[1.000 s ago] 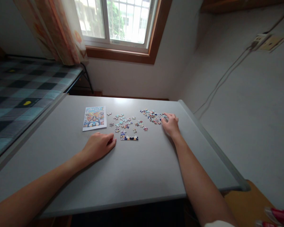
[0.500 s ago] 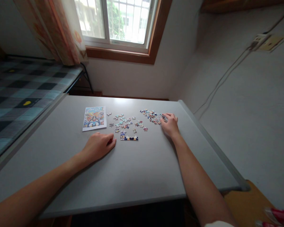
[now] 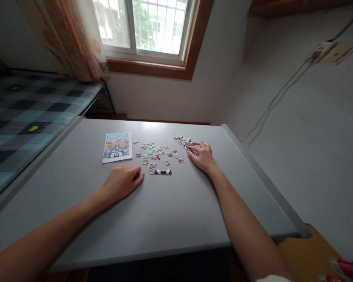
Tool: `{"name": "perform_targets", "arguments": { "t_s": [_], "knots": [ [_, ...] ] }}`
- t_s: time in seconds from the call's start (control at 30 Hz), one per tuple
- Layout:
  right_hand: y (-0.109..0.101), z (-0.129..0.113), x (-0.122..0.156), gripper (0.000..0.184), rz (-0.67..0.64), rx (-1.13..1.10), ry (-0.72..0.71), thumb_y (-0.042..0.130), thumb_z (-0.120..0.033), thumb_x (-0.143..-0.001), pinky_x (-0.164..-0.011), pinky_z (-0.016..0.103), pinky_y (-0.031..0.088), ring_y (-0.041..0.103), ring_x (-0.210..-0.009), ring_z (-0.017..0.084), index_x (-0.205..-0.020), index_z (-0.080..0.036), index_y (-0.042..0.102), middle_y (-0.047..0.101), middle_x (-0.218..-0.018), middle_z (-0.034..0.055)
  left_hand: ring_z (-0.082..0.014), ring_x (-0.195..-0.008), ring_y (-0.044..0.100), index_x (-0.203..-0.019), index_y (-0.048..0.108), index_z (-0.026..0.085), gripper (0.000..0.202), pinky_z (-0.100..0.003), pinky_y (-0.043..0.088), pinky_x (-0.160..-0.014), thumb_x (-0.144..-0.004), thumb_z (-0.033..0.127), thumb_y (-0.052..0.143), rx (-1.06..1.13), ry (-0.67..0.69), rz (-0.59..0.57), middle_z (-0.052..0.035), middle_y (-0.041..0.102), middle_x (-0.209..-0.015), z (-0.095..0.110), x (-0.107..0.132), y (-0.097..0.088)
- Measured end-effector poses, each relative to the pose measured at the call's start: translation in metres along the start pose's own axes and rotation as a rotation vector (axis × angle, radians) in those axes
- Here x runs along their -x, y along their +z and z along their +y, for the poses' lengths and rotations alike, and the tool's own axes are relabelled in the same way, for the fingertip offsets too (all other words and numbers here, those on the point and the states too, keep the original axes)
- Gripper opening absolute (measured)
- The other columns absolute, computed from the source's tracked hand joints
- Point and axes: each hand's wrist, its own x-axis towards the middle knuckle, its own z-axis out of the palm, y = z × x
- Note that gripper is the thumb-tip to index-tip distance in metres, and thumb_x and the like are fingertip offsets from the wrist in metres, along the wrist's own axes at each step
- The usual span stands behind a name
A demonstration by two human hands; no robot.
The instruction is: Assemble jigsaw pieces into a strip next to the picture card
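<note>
My right hand (image 3: 202,156) reaches over the right-hand pile of jigsaw pieces (image 3: 184,140), its fingers apart and touching the near side of the pile. Some pieces are hidden under those fingers. My left hand (image 3: 126,178) rests on the table with its fingers curled in, and nothing shows in it. Just right of it lies a small joined strip of puzzle pieces (image 3: 164,172) in an L shape. Beyond the strip, loose jigsaw pieces (image 3: 153,149) are spread out singly. A printed picture sheet (image 3: 117,147) with a penguin-like figure lies flat behind my left hand.
The pale table (image 3: 153,219) has a raised edge strip along its right side. A bed with a checked cover (image 3: 47,105) stands to the left. At the lower right are a wooden seat or stool (image 3: 308,250) and a red-and-clear item (image 3: 348,268).
My right hand has moved left across the right-hand pile, and its fingers have spread further over the pieces. My left hand, the sheet and the joined strip look much the same.
</note>
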Motion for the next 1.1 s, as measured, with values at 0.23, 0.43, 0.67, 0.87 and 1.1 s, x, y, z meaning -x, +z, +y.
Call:
{"name": "perform_targets", "arguments": {
  "t_s": [0.23,0.43,0.67,0.87,1.1],
  "knots": [
    [-0.0005,0.0004,-0.0030,0.029,0.024,-0.053,-0.008,0.054,-0.040,-0.087,-0.101,0.047,0.034,0.046,-0.113,0.029,-0.100,-0.024,0.075,0.069,-0.112,0.0061,-0.0173,-0.056,0.053,-0.067,0.055,0.020,0.038,-0.029,0.029,-0.061,-0.093,0.040,0.036,0.021,-0.004,-0.005,-0.0032,0.060,-0.058,0.0005,-0.0004,-0.0001],
    [-0.0017,-0.0011,-0.0023,0.031,0.059,-0.030,-0.019,0.054,-0.039,-0.088,-0.103,0.047,0.034,0.046,-0.113,0.028,-0.106,-0.025,0.074,0.065,-0.117,0.0082,-0.0171,-0.055,0.052,-0.066,0.054,0.020,0.037,-0.029,0.025,-0.059,-0.093,0.039,0.037,0.017,-0.004,0.005,-0.0028,0.060,-0.057,0.0006,-0.0003,-0.0003],
    [0.0014,-0.0017,0.0005,0.035,-0.028,0.022,-0.046,0.056,-0.042,-0.087,-0.103,0.048,0.034,0.041,-0.119,0.030,-0.116,-0.028,0.070,0.061,-0.127,0.0066,-0.0166,-0.055,0.051,-0.066,0.052,0.020,0.036,-0.029,0.023,-0.057,-0.093,0.040,0.038,0.003,-0.009,-0.005,-0.0020,0.059,-0.057,0.0002,-0.0005,0.0002],
    [0.0003,-0.0005,-0.0006,0.031,0.005,0.036,-0.010,0.055,-0.038,-0.086,-0.098,0.046,0.037,0.043,-0.116,0.030,-0.111,-0.027,0.071,0.063,-0.121,0.0070,-0.0166,-0.056,0.052,-0.067,0.053,0.020,0.037,-0.029,0.024,-0.058,-0.093,0.040,0.037,0.000,-0.009,-0.010,-0.0022,0.060,-0.058,0.0001,-0.0008,-0.0010],
    [-0.0037,-0.0010,-0.0004,0.029,0.134,0.083,0.131,0.055,-0.035,-0.084,-0.097,0.048,0.037,0.043,-0.113,0.031,-0.103,-0.024,0.074,0.061,-0.120,0.0097,-0.0169,-0.055,0.052,-0.067,0.053,0.020,0.037,-0.029,0.025,-0.058,-0.093,0.040,0.037,-0.003,-0.002,0.004,-0.0022,0.059,-0.057,-0.0003,0.0000,0.0003]
  ]
}}
